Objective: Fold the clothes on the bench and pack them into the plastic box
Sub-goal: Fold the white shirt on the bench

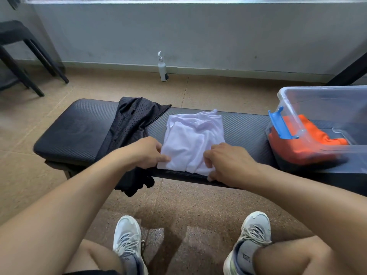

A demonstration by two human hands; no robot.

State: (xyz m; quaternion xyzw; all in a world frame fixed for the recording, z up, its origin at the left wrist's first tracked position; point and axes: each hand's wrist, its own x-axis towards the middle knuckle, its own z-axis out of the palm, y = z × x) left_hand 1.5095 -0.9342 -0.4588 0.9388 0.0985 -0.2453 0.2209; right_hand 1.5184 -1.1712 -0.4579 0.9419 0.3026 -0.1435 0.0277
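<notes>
Left hand (146,152) and right hand (228,161) pinch near corners of folded white garment (193,137) on counter (65,132); soft, light, floppy; box (325,92) at 3 o'clock.

The plastic box (325,108) runs off the right edge, and its clear wall blurs the orange garment (297,143) inside. Both hands cover the white garment's (190,139) near corners; the stool (17,46) is cropped at left
</notes>
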